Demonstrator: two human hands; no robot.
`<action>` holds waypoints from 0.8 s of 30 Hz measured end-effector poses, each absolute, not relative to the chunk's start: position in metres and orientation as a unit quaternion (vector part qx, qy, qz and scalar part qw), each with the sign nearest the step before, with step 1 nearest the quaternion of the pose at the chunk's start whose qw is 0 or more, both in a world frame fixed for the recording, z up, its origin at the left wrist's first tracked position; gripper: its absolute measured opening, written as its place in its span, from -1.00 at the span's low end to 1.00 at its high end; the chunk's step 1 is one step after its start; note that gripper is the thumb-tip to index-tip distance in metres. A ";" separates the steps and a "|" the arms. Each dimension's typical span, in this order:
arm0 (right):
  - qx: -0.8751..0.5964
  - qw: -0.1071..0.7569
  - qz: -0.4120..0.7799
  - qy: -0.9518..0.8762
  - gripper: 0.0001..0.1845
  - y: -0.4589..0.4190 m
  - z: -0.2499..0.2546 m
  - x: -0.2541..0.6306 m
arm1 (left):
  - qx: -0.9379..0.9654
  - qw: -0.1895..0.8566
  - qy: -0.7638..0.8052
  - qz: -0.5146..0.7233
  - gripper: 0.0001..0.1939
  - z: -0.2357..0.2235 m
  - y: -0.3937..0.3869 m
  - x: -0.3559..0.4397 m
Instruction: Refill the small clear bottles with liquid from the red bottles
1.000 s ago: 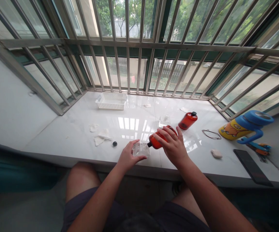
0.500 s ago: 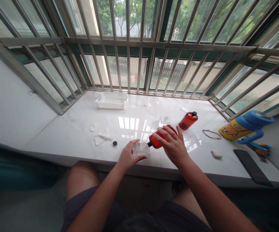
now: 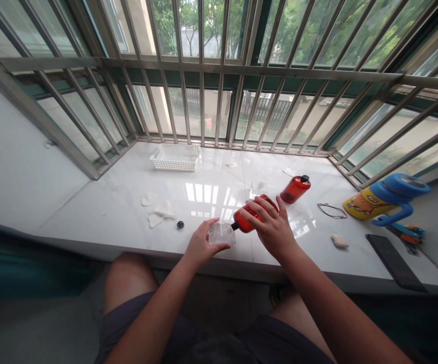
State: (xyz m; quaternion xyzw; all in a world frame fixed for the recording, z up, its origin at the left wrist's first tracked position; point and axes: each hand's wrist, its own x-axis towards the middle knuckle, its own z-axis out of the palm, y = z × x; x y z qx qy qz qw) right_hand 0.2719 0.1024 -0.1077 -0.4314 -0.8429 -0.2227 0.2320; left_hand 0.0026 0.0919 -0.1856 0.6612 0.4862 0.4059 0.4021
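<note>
Compared with half a second ago, almost nothing differs: both your hands keep their places, and the red squeeze bottle [image 3: 252, 218] stays tilted with its neck down toward your left side. Any change in its slant is too slight for you to tell. The things around you on the white sill [image 3: 120, 202] lie as they did.

Your left hand [image 3: 201, 247] is curved around the clear plastic container [image 3: 222, 236], with the fingers at its far left edge and the thumb along its near side, so the container sits between them near the sill's front edge. Your right hand [image 3: 272, 227] is clamped on the red squeeze bottle, its fingers spread over the upper side of the body, well back from the neck. The bottle's black neck [image 3: 234, 227] points at the container's right side; you cannot tell whether the two touch, nor whether anything flows.

Left of your left hand lies a round black cap [image 3: 180, 225], with a crumpled white tissue [image 3: 162, 214] just beyond it. Past your right hand stands a second red bottle [image 3: 295, 190], with a black cap on its top.
</note>
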 end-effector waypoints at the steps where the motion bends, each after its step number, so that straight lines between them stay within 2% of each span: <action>1: -0.431 0.232 -0.223 -0.843 -0.42 0.103 -0.107 0.272 | 0.660 0.402 0.486 0.407 -0.12 -0.186 0.092 0.003; 24: -0.405 0.217 -0.242 -0.855 -0.44 0.104 -0.098 0.271 | 0.661 0.405 0.488 0.401 -0.13 -0.186 0.092 0.002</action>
